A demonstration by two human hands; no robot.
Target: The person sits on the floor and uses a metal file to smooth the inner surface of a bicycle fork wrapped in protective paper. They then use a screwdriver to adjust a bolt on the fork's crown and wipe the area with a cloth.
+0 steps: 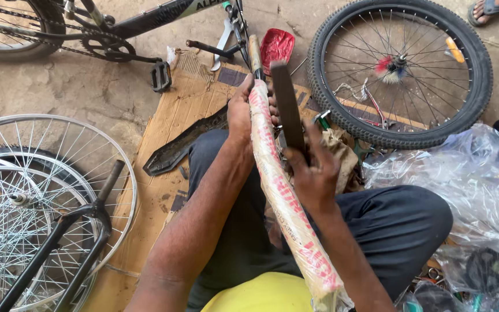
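From the head view I see my left hand [239,112] wrapped around the upper part of a long tube [278,185] in pink-and-cream paper, which runs from my lap up toward the bicycle [145,20], while my right hand [314,173] grips a flat dark bar [288,107] held upright just beside the tube. I sit over cardboard [174,115] on the floor, with a tyred wheel [399,72] ahead to the right, bare rims [36,190] and a black fork [70,231] to my left, a black strip [180,147] by my knee, and clear plastic bags [475,190] at my right.
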